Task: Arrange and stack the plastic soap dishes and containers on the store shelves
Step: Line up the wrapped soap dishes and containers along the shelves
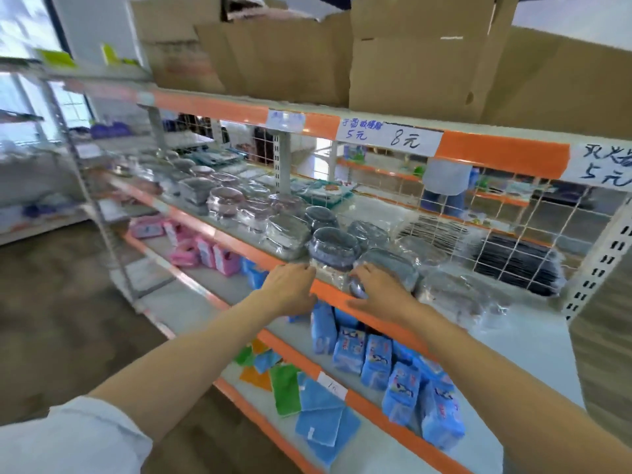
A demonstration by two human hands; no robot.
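**Reaching to the soap-dish shelf**

Resting my left hand [290, 289] on the orange shelf edge [333, 292], fingers curled over it — at two o'clock my right hand [378, 290] grips a wrapped grey soap dish [393, 268] at the front — more wrapped dishes [335, 248] behind at eleven o'clock.
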